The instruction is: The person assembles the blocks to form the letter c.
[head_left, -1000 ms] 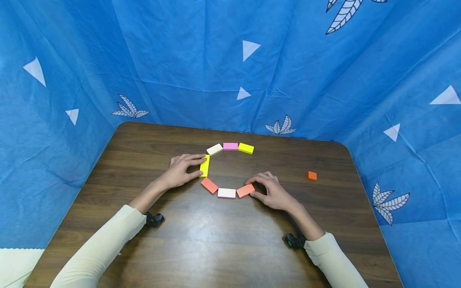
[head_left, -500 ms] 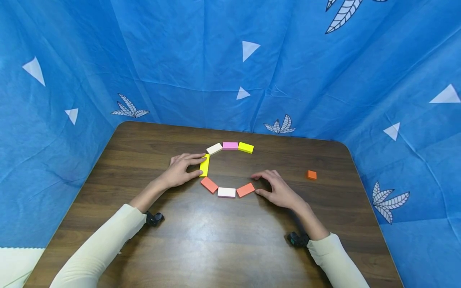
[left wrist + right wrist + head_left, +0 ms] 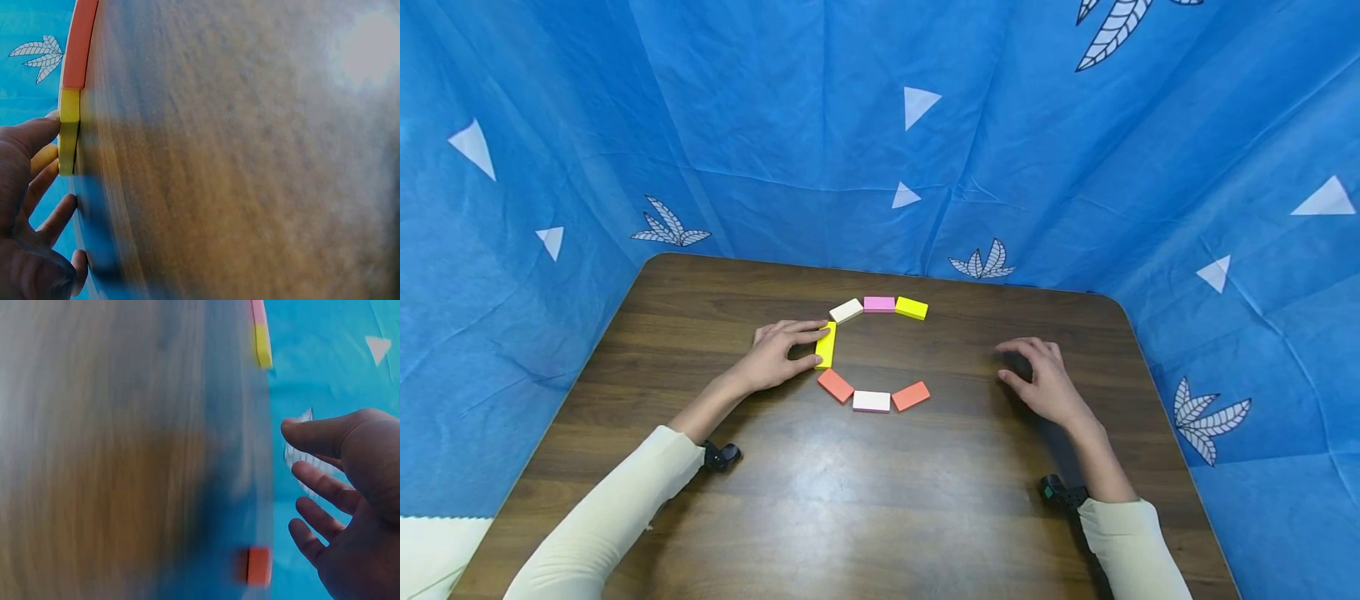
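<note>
In the head view my left hand (image 3: 775, 354) holds a yellow block (image 3: 825, 345) lying at the left of a broken ring of blocks, thumb near one end and fingers near the other. The left wrist view shows thumb and fingertips against this yellow block (image 3: 69, 131), beside an orange-red block (image 3: 80, 47). Fingers parted and nothing held, my right hand (image 3: 1047, 383) is over the table right of the ring. Below its fingers in the right wrist view lies a small orange block (image 3: 259, 567), which the hand hides in the head view.
The ring also has a cream block (image 3: 847, 311), a pink block (image 3: 879, 304), another yellow block (image 3: 912, 308), an orange-red block (image 3: 836, 386), a white block (image 3: 872, 402) and a second orange-red block (image 3: 912, 396). A blue patterned cloth (image 3: 790, 125) surrounds the wooden table (image 3: 850, 517).
My right hand has let go of the orange-red block at the ring's lower right and moved right, now covering the small orange block in the head view. My left hand stays put.
</note>
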Motion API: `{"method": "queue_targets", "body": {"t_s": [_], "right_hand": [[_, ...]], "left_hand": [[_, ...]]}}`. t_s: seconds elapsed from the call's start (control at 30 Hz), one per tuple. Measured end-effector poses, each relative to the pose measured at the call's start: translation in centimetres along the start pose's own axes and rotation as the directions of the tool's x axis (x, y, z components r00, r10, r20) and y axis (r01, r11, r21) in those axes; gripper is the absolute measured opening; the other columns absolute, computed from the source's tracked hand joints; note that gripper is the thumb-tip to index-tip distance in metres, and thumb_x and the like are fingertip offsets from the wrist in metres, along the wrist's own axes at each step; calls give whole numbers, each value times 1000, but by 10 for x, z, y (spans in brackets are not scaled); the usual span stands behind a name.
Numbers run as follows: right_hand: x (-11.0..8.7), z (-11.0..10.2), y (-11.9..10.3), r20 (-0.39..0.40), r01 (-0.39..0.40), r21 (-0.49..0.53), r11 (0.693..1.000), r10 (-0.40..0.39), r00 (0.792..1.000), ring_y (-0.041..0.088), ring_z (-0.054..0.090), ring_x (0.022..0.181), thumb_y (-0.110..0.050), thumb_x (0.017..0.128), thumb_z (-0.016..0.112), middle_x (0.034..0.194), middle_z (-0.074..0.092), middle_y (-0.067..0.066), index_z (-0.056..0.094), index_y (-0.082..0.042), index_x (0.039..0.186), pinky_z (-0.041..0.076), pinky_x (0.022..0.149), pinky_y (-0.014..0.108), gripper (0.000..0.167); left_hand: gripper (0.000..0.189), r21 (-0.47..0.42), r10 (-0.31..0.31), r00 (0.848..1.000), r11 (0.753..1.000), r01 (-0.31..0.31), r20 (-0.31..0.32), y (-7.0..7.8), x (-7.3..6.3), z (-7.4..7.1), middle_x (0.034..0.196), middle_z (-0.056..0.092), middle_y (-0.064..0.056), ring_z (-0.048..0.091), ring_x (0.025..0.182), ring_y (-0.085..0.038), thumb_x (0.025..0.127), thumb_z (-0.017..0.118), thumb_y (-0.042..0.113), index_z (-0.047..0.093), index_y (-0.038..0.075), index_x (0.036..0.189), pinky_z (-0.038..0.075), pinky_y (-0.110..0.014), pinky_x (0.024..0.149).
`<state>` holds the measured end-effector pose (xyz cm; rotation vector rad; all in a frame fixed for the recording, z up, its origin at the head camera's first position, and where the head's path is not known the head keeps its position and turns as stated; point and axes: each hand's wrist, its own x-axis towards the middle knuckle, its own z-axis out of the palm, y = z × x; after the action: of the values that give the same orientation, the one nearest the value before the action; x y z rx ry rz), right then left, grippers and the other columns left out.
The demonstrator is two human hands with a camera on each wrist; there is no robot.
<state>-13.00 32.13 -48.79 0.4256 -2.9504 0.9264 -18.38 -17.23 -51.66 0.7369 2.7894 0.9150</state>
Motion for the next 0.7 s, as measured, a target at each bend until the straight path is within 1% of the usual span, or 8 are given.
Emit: {"method": "queue_targets", "body": {"t_s": [0.1,0.3,0.4,0.5,0.6,0.7], "right_hand": [[-6,-10,14,-24,-44,-10,999,44,999,46,42,129,-13,102,75,141,61,25,66,-6,140,34,98,60,40],[-16,-25,35,-24,-104,-22,994,103,994,50,42,129,-16,102,76,144,59,31,64,-2,141,35,97,63,43],[-19,-31,44,-16,-146,-18,989,146,989,53,40,132,-17,102,75,147,56,33,62,-1,144,34,100,68,47],[-22,-34,52,-8,-196,-17,980,196,981,54,37,134,-19,104,74,151,52,34,60,-2,147,34,102,73,49],[-23,-34,57,-12,-223,-19,975,223,975,52,38,132,-20,104,74,150,51,34,60,-2,147,35,101,71,48],[-23,-32,61,-22,-225,-25,974,224,974,51,42,128,-18,104,73,147,54,33,62,-2,145,36,99,68,45]], "left_hand": [[57,3,4,1000,1000,-4,1,-1,0,0,167,53,2,46,153,-34,103,74,38,59,23,157,22,-71,116],[58,4,-2,1000,1000,2,-3,-2,-1,1,167,52,2,46,153,-33,103,74,38,59,23,157,22,-70,116],[57,4,-4,1000,1000,4,-1,-3,-1,2,168,52,2,46,154,-34,103,73,38,59,24,157,22,-70,117],[57,7,-2,1000,1000,2,0,-3,-1,3,167,52,2,45,154,-34,103,73,38,59,24,157,22,-71,117],[57,5,-1,1000,1000,1,-3,-3,-1,3,167,53,1,46,154,-34,103,74,38,59,23,157,21,-71,117],[58,0,-5,1000,1000,5,-7,-2,-1,3,167,53,1,46,153,-34,103,74,38,59,23,156,21,-71,117]]}}
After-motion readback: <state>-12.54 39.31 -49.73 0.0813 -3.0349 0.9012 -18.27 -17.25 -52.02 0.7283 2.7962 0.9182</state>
